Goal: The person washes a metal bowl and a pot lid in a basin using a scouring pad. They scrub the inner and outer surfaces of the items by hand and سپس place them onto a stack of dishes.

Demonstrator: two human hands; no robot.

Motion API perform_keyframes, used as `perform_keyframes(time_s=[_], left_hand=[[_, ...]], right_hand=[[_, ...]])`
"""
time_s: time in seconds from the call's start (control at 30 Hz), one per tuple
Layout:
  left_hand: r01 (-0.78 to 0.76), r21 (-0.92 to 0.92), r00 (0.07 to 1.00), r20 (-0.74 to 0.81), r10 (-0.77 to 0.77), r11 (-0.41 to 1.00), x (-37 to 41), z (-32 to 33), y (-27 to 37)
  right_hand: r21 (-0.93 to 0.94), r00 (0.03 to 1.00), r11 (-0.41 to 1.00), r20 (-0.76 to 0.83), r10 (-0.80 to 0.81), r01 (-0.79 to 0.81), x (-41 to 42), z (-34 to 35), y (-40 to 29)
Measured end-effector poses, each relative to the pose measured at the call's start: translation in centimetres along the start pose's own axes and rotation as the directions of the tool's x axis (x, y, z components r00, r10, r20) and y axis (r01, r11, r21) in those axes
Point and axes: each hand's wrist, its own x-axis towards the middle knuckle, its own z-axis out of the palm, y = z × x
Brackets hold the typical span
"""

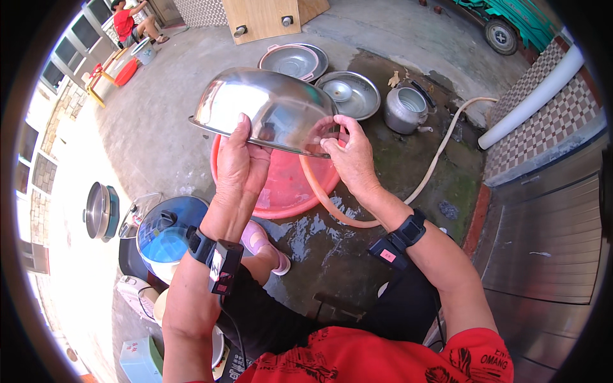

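A shiny stainless steel basin (268,103) is held tilted, its polished outer side towards me. My left hand (243,160) grips its near rim, thumb on the outside. At the basin's right end are the bent fingers and thumb of my right hand (352,151), mirrored in the steel. Below the basin, a large pink-red plastic tub (282,184) stands on the wet ground. A pale hose (318,191) runs into the tub over its right side; its end is hidden behind the basin.
Behind the tub lie a pink-rimmed basin (289,62) and a metal basin (361,98) beside an aluminium kettle (404,110). At left are a blue-lidded pot (170,234) and a steel pan (98,210). A metal door (541,244) borders the right. A person (127,24) sits far off.
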Motion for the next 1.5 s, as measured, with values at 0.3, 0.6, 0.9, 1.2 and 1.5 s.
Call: perform_keyframes(time_s=[0.3, 0.6, 0.9, 1.2, 1.5], left_hand=[[0.024, -0.02, 1.0, 0.0, -0.024, 1.0, -0.6, 1.4, -0.4], [0.053, 0.002, 0.999, -0.008, -0.053, 0.999, -0.7, 2.0, -1.1], [0.035, -0.019, 0.998, -0.05, -0.036, 0.999, -0.1, 1.8, -0.1], [-0.001, -0.163, 0.964, -0.264, -0.043, 0.987, 1.2, 0.9, 2.3], [-0.039, -0.144, 0.972, -0.233, 0.004, 0.989, 0.3, 2.1, 2.2]], right_hand=[[-0.09, 0.999, 0.996, -0.035, 0.016, -0.019, -0.5, -1.3, -1.3], [-0.075, 1.0, 0.997, -0.005, 0.024, -0.024, -0.6, -1.9, -0.8], [0.053, 0.986, 0.984, 0.018, 0.167, -0.168, 0.2, -3.9, -0.7], [-0.227, 0.987, 0.96, 0.015, -0.163, 0.162, 0.4, -4.9, -2.4], [-0.283, 0.98, 0.94, -0.006, -0.2, 0.19, 0.2, -5.3, -1.4]])
